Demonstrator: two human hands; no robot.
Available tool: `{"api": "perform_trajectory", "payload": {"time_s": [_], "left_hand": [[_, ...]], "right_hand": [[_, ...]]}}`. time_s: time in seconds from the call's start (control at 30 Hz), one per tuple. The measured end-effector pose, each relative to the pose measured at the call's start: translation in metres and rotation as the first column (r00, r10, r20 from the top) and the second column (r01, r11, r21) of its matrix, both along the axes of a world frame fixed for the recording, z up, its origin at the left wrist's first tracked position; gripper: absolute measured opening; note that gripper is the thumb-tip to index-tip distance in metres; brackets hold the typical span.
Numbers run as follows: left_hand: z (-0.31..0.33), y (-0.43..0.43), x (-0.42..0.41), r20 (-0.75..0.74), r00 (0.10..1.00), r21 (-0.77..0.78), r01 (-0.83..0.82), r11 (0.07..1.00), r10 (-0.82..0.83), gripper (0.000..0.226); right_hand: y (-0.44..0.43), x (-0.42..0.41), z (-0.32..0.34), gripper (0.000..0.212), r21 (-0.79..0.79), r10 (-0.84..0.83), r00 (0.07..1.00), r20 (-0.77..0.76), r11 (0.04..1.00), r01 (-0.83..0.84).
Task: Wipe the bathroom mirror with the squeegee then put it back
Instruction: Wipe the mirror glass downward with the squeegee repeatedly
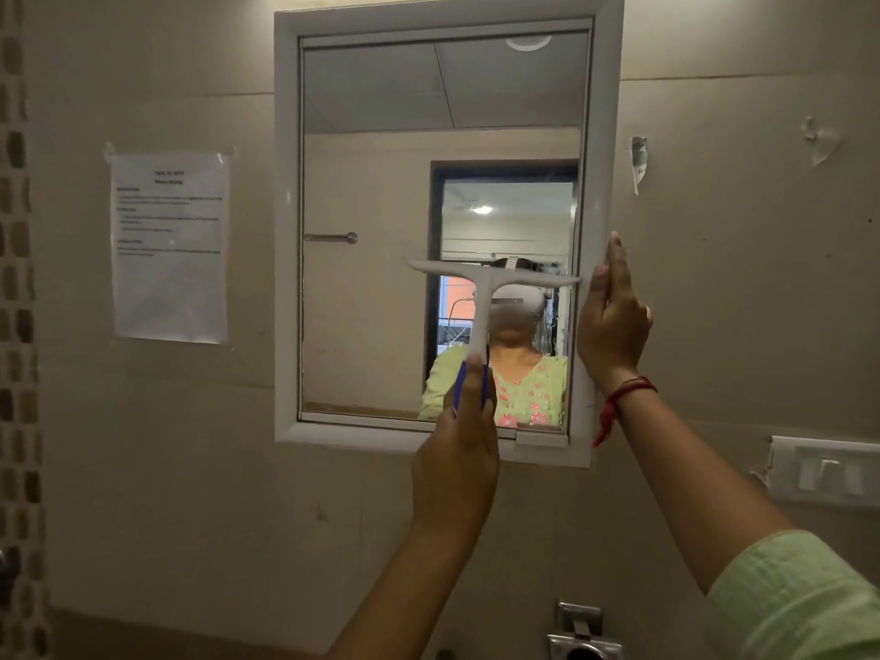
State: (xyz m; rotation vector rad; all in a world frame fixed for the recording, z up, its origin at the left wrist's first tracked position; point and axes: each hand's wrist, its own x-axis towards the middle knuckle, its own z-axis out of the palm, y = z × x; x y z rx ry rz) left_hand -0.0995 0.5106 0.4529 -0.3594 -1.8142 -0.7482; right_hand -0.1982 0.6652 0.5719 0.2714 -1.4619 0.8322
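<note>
White squeegee (485,297) in left hand (457,462), on mirror (381,192); right hand (614,321) on frame.

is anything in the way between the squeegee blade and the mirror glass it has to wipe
Nothing visible. The left hand holds the squeegee by its handle, blade across the lower mirror. The right hand rests on the frame's right edge, off the glass.

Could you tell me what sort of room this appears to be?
Probably a bathroom: a white-framed mirror on a tiled wall, a metal fixture below it, and a squeegee held against the glass.
</note>
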Motion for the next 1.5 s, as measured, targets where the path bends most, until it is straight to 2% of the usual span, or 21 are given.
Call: {"api": "perform_trajectory", "payload": {"time_s": [0.17,0.43,0.6,0.73,0.83,0.93,1.03,1.17,1.4,1.5], "left_hand": [[0.02,0.001,-0.004,-0.002,1.0,0.024,0.008,1.0,-0.008,0.057],[-0.04,0.0,0.009,0.092,0.995,0.007,0.029,1.0,-0.03,0.062],[0.002,-0.003,0.001,-0.005,1.0,0.035,0.0,0.999,0.0,0.06],[0.02,0.002,-0.003,0.023,1.0,0.072,-0.002,0.997,0.001,0.062],[-0.009,-0.002,0.001,0.033,0.999,0.021,0.0,1.0,-0.001,0.06],[-0.042,-0.008,0.01,0.1,0.995,-0.01,0.027,1.0,-0.026,0.066],[-0.032,-0.009,0.01,0.064,0.998,-0.027,0.014,1.0,-0.012,0.07],[-0.011,-0.007,0.01,0.063,0.998,0.027,0.027,0.999,-0.029,0.06],[-0.06,-0.01,0.016,0.156,0.988,-0.019,0.008,1.0,-0.005,0.077],[-0.052,-0.008,0.017,0.122,0.992,0.013,0.012,1.0,-0.014,0.075]], "right_hand": [[-0.001,-0.002,0.001,0.046,-0.012,-0.002,1.0,0.006,1.0,0.002],[-0.001,0.001,0.0,0.043,0.002,0.001,1.0,0.001,1.0,-0.001],[-0.002,0.004,0.001,0.042,-0.001,0.003,1.0,0.01,1.0,-0.003],[-0.003,0.005,0.001,0.042,-0.005,-0.004,1.0,0.011,1.0,0.005],[-0.002,0.005,0.001,0.041,-0.005,0.004,1.0,0.003,1.0,-0.004],[-0.002,0.005,0.002,0.041,0.004,0.011,1.0,0.002,1.0,-0.011],[-0.001,0.005,0.002,0.042,-0.003,0.009,1.0,-0.004,1.0,-0.009],[-0.004,0.005,0.001,0.042,-0.005,0.002,1.0,0.002,1.0,-0.002],[-0.004,0.006,0.001,0.042,-0.009,-0.004,1.0,0.007,1.0,0.004],[-0.003,0.006,0.001,0.042,-0.011,-0.005,1.0,0.019,1.0,0.005]]}}
